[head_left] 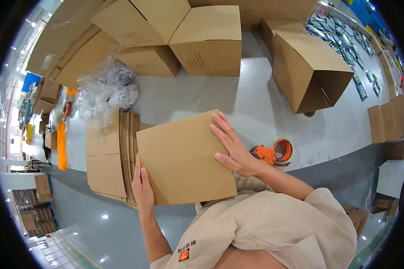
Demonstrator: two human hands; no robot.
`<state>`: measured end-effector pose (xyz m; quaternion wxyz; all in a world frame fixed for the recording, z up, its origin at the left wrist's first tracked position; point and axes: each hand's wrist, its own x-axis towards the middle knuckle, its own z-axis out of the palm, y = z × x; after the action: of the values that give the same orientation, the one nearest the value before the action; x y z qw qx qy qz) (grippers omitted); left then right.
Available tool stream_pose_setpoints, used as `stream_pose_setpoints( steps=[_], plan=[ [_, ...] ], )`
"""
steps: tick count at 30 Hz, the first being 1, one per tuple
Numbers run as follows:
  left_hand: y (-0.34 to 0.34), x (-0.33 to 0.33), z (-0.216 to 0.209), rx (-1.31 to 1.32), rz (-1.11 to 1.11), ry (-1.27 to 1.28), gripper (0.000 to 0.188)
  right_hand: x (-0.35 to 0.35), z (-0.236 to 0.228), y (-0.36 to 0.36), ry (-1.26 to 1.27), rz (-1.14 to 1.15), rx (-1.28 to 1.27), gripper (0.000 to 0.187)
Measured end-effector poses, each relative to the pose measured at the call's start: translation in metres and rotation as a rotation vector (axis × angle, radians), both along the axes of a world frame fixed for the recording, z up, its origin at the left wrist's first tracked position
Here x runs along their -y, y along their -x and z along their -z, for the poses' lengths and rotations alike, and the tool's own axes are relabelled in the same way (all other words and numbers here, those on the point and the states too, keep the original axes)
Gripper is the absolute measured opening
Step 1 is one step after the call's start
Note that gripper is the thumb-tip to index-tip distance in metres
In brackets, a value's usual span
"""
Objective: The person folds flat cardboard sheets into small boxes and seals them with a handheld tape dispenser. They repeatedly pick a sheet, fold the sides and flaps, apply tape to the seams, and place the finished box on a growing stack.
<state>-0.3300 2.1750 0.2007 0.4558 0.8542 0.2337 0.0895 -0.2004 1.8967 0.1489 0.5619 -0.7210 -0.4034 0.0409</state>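
Note:
A brown cardboard box [184, 157] is in front of my body, tilted, with one plain rectangular face showing; whether it is folded flat or has depth I cannot tell. My left hand [143, 188] holds its left edge, the thumb near the front face and the fingers along the side. On the upper right of that face my right hand [232, 150] lies with its fingers spread. Just left of the box, a stack of flattened cardboard boxes [104, 157] leans at the table edge. An orange tape dispenser [269, 154] with a roll of tape sits right of my right hand.
Opened cardboard boxes [211, 56] stand along the far side of the grey table [197, 96]. Another box [305, 67] lies open toward me at the right. Clear plastic bags [103, 96] bunch at the left. Many small packets [341, 40] cover the far right.

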Motion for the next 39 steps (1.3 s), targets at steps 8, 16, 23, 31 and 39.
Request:
stream_pose_setpoints(
  steps=[8, 16, 23, 31, 39],
  plan=[
    [-0.004, 0.004, -0.001, 0.029, -0.015, 0.068, 0.048, 0.001, 0.006, -0.003, -0.072, -0.062, -0.069, 0.070],
    [-0.008, 0.005, -0.002, -0.012, -0.048, 0.117, 0.048, 0.002, 0.006, -0.004, -0.065, -0.088, -0.045, 0.072],
    [-0.007, 0.006, -0.008, -0.004, -0.065, 0.165, 0.048, 0.002, 0.010, -0.003, -0.062, -0.072, -0.003, 0.076],
    [-0.008, 0.008, -0.009, 0.020, -0.089, 0.257, 0.048, 0.005, 0.005, -0.004, -0.088, -0.100, -0.029, 0.077],
    [-0.007, 0.002, -0.001, 0.063, -0.068, 0.385, 0.053, 0.003, 0.004, -0.003, -0.064, -0.101, -0.112, 0.076]
  ],
)
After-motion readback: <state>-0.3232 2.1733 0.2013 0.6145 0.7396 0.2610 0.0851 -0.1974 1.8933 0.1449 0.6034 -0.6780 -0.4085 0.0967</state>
